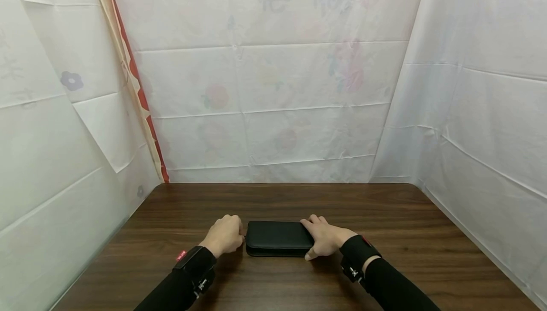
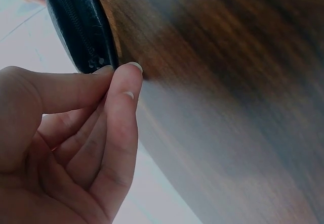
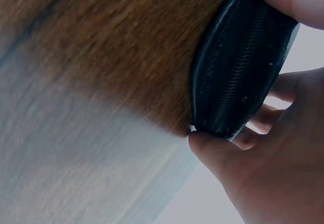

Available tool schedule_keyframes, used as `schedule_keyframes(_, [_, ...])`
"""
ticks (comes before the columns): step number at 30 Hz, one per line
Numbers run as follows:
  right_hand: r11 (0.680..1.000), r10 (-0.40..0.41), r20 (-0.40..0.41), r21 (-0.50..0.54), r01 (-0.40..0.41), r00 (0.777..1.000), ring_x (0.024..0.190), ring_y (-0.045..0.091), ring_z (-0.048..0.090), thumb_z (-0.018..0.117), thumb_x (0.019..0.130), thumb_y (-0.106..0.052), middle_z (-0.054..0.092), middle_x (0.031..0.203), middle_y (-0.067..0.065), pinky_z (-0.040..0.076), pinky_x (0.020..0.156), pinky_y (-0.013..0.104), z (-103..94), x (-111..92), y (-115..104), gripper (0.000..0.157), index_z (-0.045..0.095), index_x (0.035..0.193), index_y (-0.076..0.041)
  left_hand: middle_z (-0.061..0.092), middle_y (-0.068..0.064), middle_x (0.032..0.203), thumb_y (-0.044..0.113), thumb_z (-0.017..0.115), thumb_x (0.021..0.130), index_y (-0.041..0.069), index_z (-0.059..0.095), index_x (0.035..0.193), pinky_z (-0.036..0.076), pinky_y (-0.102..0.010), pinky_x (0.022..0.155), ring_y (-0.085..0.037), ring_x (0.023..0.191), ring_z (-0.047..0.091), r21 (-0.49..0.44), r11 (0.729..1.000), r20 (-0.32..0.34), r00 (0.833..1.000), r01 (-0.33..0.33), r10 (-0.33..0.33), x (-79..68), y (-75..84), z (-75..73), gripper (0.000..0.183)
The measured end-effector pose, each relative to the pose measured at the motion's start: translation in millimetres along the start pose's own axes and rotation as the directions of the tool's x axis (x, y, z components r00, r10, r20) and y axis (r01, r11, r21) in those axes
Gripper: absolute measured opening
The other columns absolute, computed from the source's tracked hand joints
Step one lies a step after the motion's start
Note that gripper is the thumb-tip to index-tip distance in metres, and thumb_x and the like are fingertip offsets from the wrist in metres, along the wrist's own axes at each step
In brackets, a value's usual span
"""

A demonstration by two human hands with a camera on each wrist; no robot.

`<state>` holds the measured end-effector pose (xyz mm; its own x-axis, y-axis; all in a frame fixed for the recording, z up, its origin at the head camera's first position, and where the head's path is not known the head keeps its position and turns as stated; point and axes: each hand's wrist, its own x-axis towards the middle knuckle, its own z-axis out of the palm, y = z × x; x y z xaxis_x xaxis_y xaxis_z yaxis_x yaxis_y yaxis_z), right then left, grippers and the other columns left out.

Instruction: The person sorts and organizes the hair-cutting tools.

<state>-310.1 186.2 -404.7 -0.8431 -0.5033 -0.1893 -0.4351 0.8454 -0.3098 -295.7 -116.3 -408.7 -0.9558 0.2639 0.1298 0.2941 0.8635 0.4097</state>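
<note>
A black zip-around wallet (image 1: 279,236) lies flat on the wooden table. My left hand (image 1: 225,236) is at its left end. In the left wrist view, thumb and forefinger pinch together right where the wallet's zipper (image 2: 76,24) ends, and their tips hide what is between them. My right hand (image 1: 325,238) grips the other end, thumb at the near corner and fingers over the top and far side. Seen from the right wrist, the zipper teeth (image 3: 243,62) run closed along that end, with the thumb tip against the corner.
The dark brown wooden table (image 1: 273,282) extends on all sides of the wallet. White printed sheets hang behind it (image 1: 265,83), on the left (image 1: 47,159) and on the right (image 1: 483,111). Black bands with small devices circle both wrists.
</note>
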Motion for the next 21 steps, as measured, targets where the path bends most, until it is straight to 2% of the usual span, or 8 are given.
schedule_keyframes(6, [1.000,0.002,0.003,-0.002,-0.002,1.000,0.134,0.032,0.038,0.086,0.082,-0.030,0.040,0.145,0.012,0.042,0.102,0.049,0.0,0.6,0.3,0.092,0.036,0.156,-0.007,0.072,-0.008,0.086,0.000,0.071,0.087,0.002,0.076,0.092,0.055,-0.037,0.063,-0.015,0.063,0.062,0.035,0.999,0.001,1.000,0.011,-0.011,1.0,0.9,-0.2,0.008])
schedule_keyframes(12, [1.000,0.001,0.004,0.000,-0.001,1.000,0.135,0.032,0.038,0.086,0.082,-0.030,0.040,0.145,0.012,0.042,0.102,0.049,0.4,1.1,0.0,0.092,0.036,0.156,-0.007,0.073,-0.011,0.092,0.000,0.071,0.085,0.002,0.076,0.094,0.057,-0.043,0.069,-0.024,0.075,0.068,0.069,0.998,-0.028,1.000,0.004,-0.002,0.8,2.1,0.6,0.011])
schedule_keyframes(21, [1.000,0.006,0.004,-0.012,-0.006,1.000,0.136,0.032,0.038,0.085,0.082,-0.031,0.040,0.146,0.012,0.041,0.103,0.049,-0.3,0.4,0.1,0.092,0.036,0.156,-0.007,0.072,-0.009,0.090,0.001,0.072,0.085,0.002,0.076,0.093,0.057,-0.043,0.068,-0.024,0.074,0.067,0.071,0.997,-0.032,0.999,0.024,-0.021,4.8,1.1,1.8,0.008])
